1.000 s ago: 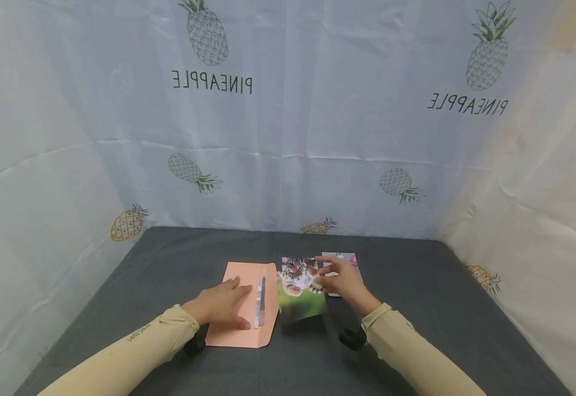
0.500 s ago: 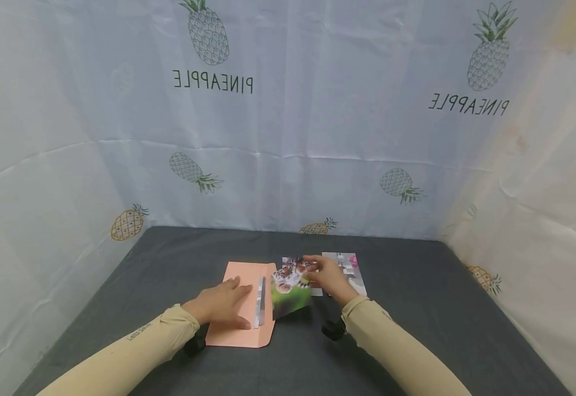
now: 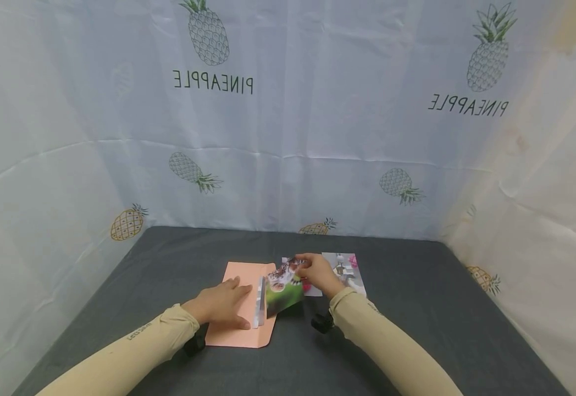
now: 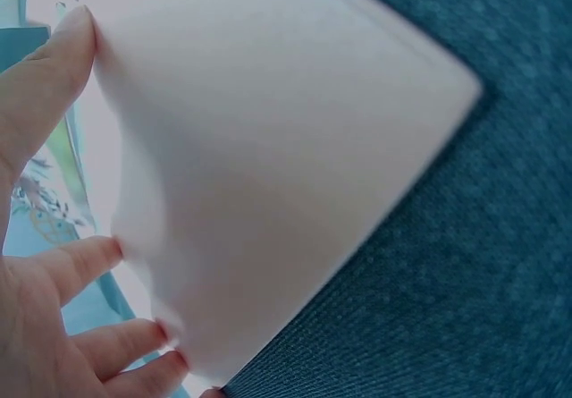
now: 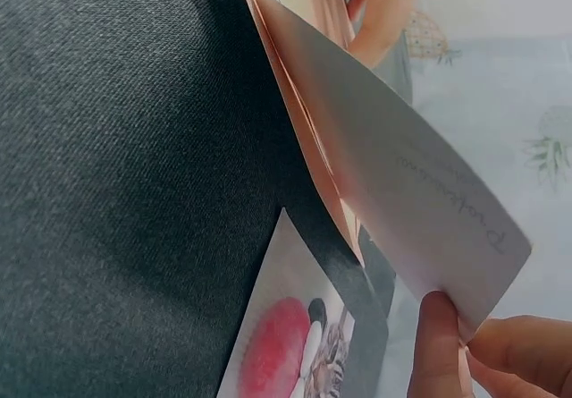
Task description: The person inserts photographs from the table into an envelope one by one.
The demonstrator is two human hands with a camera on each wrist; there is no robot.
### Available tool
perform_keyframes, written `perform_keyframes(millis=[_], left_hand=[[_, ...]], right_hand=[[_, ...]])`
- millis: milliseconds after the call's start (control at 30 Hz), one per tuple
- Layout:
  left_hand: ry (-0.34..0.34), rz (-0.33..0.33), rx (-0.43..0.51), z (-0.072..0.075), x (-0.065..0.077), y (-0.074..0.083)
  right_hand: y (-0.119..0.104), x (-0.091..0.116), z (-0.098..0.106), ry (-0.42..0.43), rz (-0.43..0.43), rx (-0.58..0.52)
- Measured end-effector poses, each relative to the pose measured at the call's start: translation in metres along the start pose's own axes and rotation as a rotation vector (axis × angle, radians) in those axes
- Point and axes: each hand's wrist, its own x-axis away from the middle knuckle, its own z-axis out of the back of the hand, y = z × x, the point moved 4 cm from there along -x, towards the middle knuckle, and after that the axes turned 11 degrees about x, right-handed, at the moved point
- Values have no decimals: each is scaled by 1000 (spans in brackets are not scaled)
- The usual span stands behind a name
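So, on your dark counter [image 3: 377, 352], the peach envelope [image 3: 231, 339] lies left of middle, short of the far edge; your left hand [image 3: 221, 304] rests on it, fingers spread; your right hand [image 3: 319, 273] pinches the tiger card [image 3: 282, 297], tilted, at the envelope's right side; another picture card [image 3: 351, 273] lies nearer the right edge.

White pineapple-print curtain [image 3: 317, 126], dark grey tabletop [image 3: 416, 280]
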Motion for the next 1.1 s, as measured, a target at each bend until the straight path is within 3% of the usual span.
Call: perform_keyframes(millis=[667, 800, 1100], left_hand=[[-10, 10, -1, -2, -3, -2], [-12, 8, -2, -2, -3, -1], [-10, 5, -2, -1, -3, -1]], right_hand=[[-2, -8, -2, 7, -8, 48], [-1, -10, -5, -2, 18, 91], [8, -8, -16, -21, 46, 77]])
